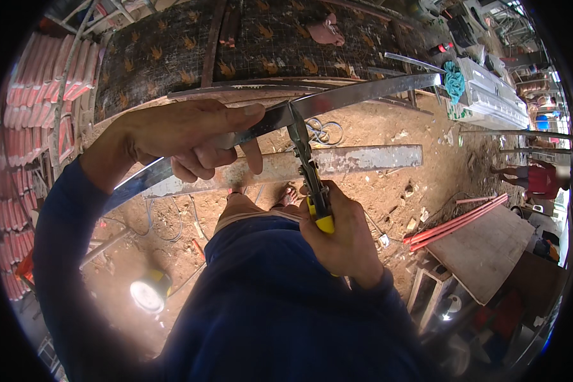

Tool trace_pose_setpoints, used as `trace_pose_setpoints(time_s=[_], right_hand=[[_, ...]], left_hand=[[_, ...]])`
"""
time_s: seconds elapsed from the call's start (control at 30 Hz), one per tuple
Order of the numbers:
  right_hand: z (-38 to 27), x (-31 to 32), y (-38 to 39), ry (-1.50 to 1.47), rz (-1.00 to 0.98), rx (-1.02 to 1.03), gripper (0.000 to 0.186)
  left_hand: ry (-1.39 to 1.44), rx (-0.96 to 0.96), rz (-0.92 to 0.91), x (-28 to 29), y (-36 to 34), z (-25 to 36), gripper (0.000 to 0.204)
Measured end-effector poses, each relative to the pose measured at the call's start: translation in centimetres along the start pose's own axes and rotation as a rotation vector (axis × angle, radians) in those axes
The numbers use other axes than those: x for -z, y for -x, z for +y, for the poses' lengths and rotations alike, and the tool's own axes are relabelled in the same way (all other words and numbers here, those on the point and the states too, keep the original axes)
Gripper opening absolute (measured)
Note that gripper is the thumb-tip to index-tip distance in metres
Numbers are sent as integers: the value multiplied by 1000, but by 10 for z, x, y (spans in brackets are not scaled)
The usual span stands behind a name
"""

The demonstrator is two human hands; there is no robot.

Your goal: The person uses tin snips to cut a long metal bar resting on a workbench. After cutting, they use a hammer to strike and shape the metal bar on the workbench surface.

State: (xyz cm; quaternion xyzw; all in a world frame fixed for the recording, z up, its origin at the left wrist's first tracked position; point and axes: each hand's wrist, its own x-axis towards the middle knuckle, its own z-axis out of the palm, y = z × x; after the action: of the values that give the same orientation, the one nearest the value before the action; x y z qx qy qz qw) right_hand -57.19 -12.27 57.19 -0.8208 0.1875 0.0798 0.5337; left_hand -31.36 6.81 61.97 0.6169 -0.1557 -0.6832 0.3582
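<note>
Strip (363, 94) held at snips (302, 143)

Dirt ground (363, 194) spread below. The metal strip slanted across above it, left to right. A weathered plank (369, 159) lay beneath, apart. Left grip (191, 130): clasped around the strip, thumb on top. Right grip (347, 239): wrapped round the yellow-handled snips, whose tip overlapped the strip.

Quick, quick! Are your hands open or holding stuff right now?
Left hand: closed on the shiny metal strip, thumb across it.
Right hand: closed around the yellow-handled snips, whose jaws are at the strip's edge.
</note>
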Motion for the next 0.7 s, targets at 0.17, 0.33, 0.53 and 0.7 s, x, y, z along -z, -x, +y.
trace_pose_setpoints(time_s=[0.17,0.33,0.53,0.7], right_hand=[[1,0,-1,19,-6,2,27],[2,-1,0,22,12,14,27],[6,-3,1,31,23,36,27],[6,-2,2,31,25,35,27]], left_hand=[[-26,-5,-9,0,-1,1,90],[-38,10,-7,0,-1,2,91],[-2,-5,-47,5,-3,-4,90],[-15,1,-26,1,-1,-1,87]])
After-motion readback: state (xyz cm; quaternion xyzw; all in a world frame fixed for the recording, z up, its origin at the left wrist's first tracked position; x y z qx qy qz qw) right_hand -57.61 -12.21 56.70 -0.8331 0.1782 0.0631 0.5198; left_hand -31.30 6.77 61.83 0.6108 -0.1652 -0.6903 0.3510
